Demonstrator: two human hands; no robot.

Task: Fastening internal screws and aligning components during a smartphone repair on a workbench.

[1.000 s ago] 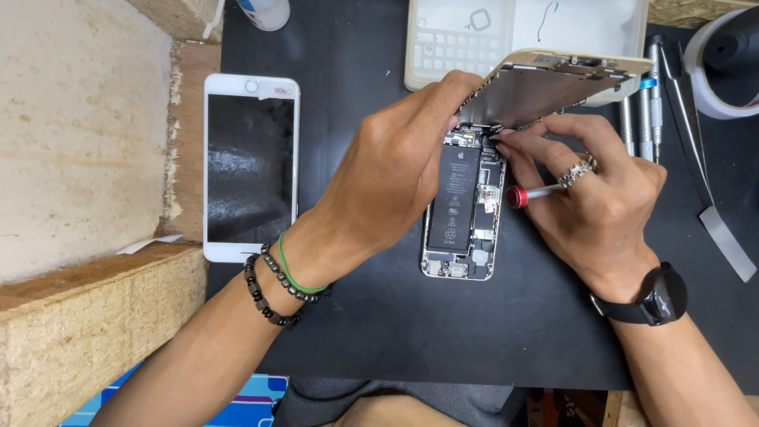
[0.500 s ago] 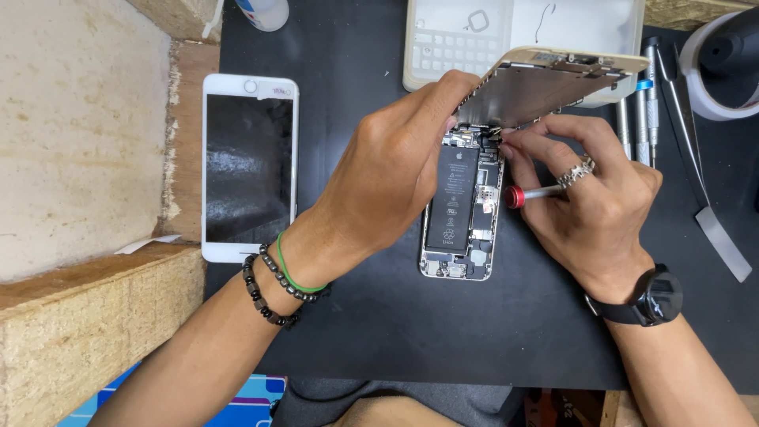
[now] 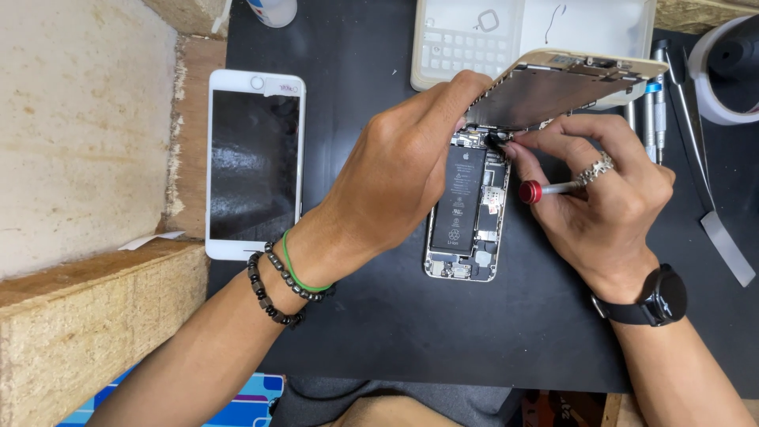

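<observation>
An opened phone body (image 3: 466, 213) lies on the black mat (image 3: 379, 332), its black battery and circuit board showing. My left hand (image 3: 403, 166) holds the lifted screen panel (image 3: 561, 87), tilted up over the phone's top end. My right hand (image 3: 601, 198) grips a small screwdriver with a red cap (image 3: 531, 191); its fingertips pinch at a small dark part by the phone's top edge, under the raised screen. The left wrist wears bead and green bracelets, and the right wrist has a black watch.
A second phone with a white front (image 3: 254, 162) lies face up at the mat's left. A white parts tray (image 3: 522, 35) sits at the back. Several screwdrivers and tweezers (image 3: 656, 111) lie right, beside a tape roll (image 3: 723, 71). Rough wooden blocks (image 3: 87, 316) border the left.
My right hand's fingertips have shifted slightly toward the phone's top edge under the screen. The left hand keeps the screen panel raised in the same place.
</observation>
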